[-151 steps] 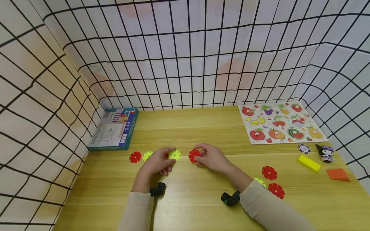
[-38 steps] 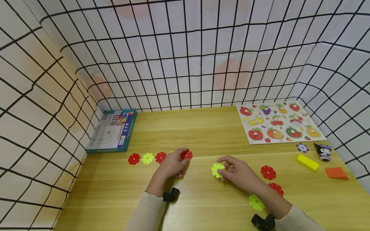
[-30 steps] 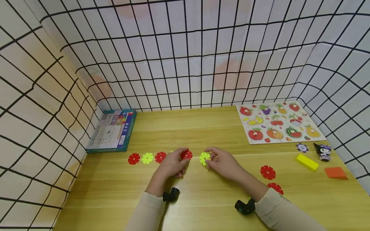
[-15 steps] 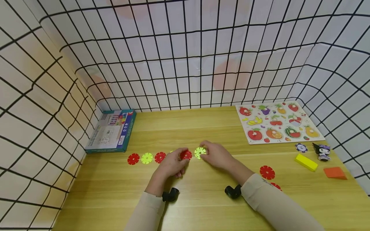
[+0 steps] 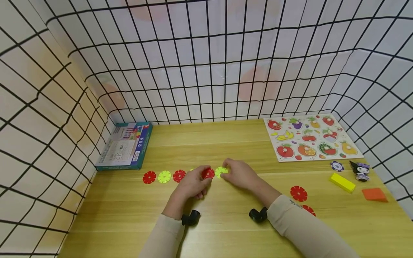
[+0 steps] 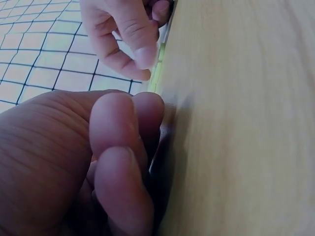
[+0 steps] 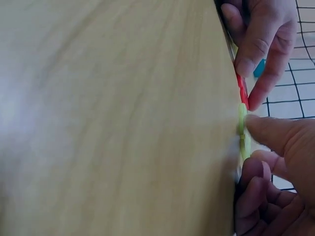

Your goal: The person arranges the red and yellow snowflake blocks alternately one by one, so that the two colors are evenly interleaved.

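Flat notched plastic discs lie in a row: a red disc point(image 5: 149, 177), a yellow-green disc point(image 5: 164, 176), another red disc point(image 5: 179, 176), then one mostly behind my left hand point(image 5: 192, 182). That hand's thumb and index finger hold the edges of a further red disc point(image 5: 208, 173) at the row's right part. My right hand point(image 5: 240, 174) pinches a yellow-green disc point(image 5: 221, 172) right beside it. In the right wrist view, the held red disc point(image 7: 243, 91) and yellow-green disc point(image 7: 242, 120) sit edge to edge, low on the table.
Two loose red discs, one being the nearer disc point(image 5: 298, 193), lie by my right forearm. On the right are a fruit puzzle board point(image 5: 304, 163), a poker chip point(image 5: 337, 166), yellow block point(image 5: 342, 182), small figurine point(image 5: 360, 171) and orange piece point(image 5: 375, 194). A box point(image 5: 120, 148) lies back left; black mesh surrounds the table.
Earlier, my right hand brought a red disc to the row, and my left hand shifted right to it. The right hand then carried the yellow-green disc leftward and lowered it beside that red disc.
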